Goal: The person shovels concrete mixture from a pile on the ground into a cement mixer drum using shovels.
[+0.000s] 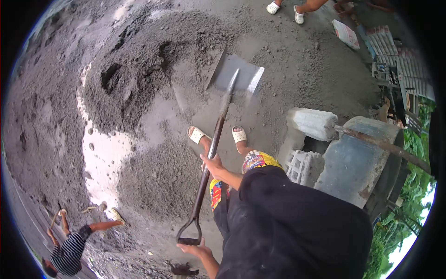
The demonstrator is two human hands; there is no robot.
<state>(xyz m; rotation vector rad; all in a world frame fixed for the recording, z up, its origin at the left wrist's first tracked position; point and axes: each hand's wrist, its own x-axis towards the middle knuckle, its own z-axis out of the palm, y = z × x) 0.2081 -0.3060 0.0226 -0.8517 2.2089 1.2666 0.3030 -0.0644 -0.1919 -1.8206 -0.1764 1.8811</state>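
Observation:
My right hand (213, 166) is wrapped around the middle of a long shovel shaft. At the near end of the same tool, my left hand (197, 249) holds the D-shaped handle, its fingers along the crossbar. The shovel (243, 72) has a wide, flat metal blade, pointing away from me beyond my feet. Its blade is at the grey ground beside a mound of damp grey sand or mix (123, 86); whether it touches cannot be told. No load shows on it. My feet, in pale clogs, stand on either side of the lower shaft.
At right are a pale container (312, 123), a grey crate (304, 168) and a bluish drum-like vessel (349, 160) with a rusty pole (385, 146) across it. A person in a striped top (67, 255) bends at lower left. Another person's white clogs (298, 15) stand near a sack (346, 35).

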